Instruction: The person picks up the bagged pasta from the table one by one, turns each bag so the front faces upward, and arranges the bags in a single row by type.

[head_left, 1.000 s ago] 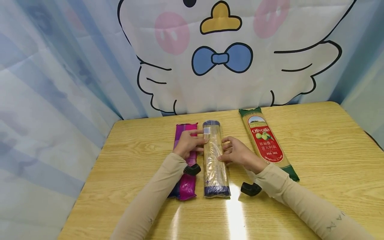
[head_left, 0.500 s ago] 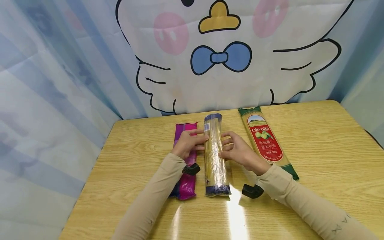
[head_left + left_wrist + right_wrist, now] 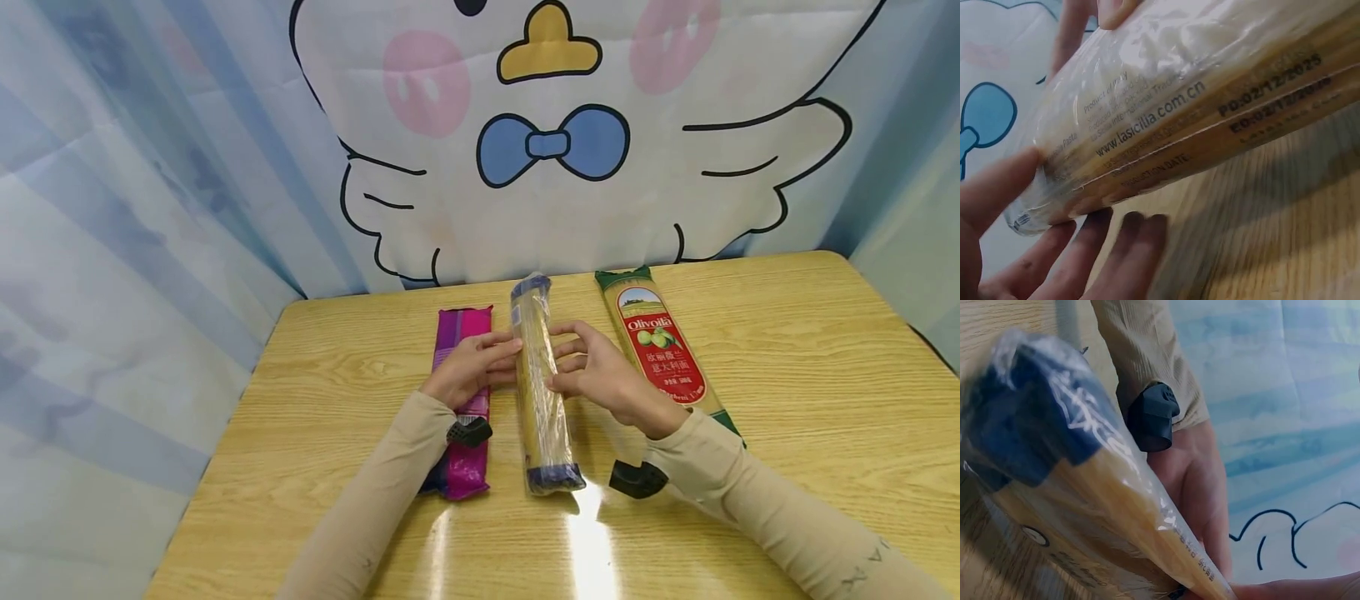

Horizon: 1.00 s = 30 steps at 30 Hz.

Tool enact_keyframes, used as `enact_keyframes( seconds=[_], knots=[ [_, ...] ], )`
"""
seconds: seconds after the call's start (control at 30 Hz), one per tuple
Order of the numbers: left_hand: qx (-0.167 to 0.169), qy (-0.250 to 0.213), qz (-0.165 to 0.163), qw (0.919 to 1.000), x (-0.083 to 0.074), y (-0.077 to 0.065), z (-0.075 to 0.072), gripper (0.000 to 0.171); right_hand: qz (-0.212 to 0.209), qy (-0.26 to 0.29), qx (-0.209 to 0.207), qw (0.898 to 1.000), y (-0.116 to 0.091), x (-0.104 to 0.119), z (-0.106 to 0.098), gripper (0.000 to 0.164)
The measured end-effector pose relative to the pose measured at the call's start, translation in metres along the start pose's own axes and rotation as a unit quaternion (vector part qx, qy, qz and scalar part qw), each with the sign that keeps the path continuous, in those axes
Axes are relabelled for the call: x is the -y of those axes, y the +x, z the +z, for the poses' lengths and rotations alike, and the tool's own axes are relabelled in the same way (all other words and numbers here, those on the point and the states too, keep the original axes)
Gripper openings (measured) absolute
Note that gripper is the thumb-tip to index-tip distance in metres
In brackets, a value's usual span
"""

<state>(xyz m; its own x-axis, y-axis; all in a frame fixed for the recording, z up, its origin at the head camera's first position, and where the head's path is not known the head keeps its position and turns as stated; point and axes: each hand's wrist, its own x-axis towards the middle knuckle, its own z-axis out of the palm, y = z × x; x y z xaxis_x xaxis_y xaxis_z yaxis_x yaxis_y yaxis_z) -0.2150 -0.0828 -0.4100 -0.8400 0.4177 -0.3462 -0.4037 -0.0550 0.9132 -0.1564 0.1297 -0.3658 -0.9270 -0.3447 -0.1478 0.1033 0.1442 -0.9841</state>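
A clear-wrapped pack of spaghetti [image 3: 538, 392] with dark blue ends is held between both hands at mid-table. My left hand [image 3: 474, 367] grips its left side, thumb on top. In the left wrist view, several left fingers [image 3: 1129, 250] reach under the pack, which stands raised off the wood there. My right hand [image 3: 600, 375] pinches the opposite side with thumb and fingers. The pack tilts, its far end higher and turned slightly left. Its blue end [image 3: 1035, 419] fills the left of the right wrist view, with the left sleeve [image 3: 1147, 350] behind.
Partly under the left hand lies a purple and pink pack [image 3: 468, 467]. At right, an Olivoilà spaghetti pack [image 3: 663, 350] with green ends lies slanted, partly behind the right hand. A printed curtain [image 3: 600, 225] hangs along the back edge of the wooden table [image 3: 315, 400].
The spaghetti pack has gone from lying flat to tilted, its far end lifted and its near end shifted slightly right. Both hands keep hold of it and have moved only slightly.
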Motion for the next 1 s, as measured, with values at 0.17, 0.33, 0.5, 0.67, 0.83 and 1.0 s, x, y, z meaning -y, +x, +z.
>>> enact_keyframes(
  seconds=[0.17, 0.33, 0.5, 0.67, 0.83, 1.0],
  knots=[
    [0.057, -0.031, -0.007, 0.9979, 0.001, -0.004, 0.003, 0.057, -0.007, -0.004, -0.003, 1.0, -0.002, 0.004, -0.002, 0.07],
    [0.059, -0.041, 0.008, 0.9974, 0.0, -0.007, 0.006, 0.058, -0.001, -0.008, -0.004, 1.0, -0.003, 0.01, -0.006, 0.07],
    [0.052, -0.041, 0.011, 0.9977, -0.002, -0.009, 0.007, 0.057, 0.003, -0.008, 0.001, 1.0, -0.003, 0.011, -0.011, 0.071],
    [0.03, -0.05, 0.005, 0.9983, -0.003, -0.011, 0.008, 0.053, 0.001, -0.015, 0.003, 1.0, -0.006, 0.012, -0.014, 0.073],
    [0.002, -0.055, 0.006, 0.9985, -0.006, -0.014, 0.011, 0.054, -0.011, -0.027, 0.01, 1.0, -0.007, 0.011, -0.016, 0.074],
    [-0.013, -0.061, 0.014, 0.998, -0.008, -0.017, 0.014, 0.056, -0.015, -0.036, 0.01, 0.999, -0.007, 0.008, -0.018, 0.073]
  ],
)
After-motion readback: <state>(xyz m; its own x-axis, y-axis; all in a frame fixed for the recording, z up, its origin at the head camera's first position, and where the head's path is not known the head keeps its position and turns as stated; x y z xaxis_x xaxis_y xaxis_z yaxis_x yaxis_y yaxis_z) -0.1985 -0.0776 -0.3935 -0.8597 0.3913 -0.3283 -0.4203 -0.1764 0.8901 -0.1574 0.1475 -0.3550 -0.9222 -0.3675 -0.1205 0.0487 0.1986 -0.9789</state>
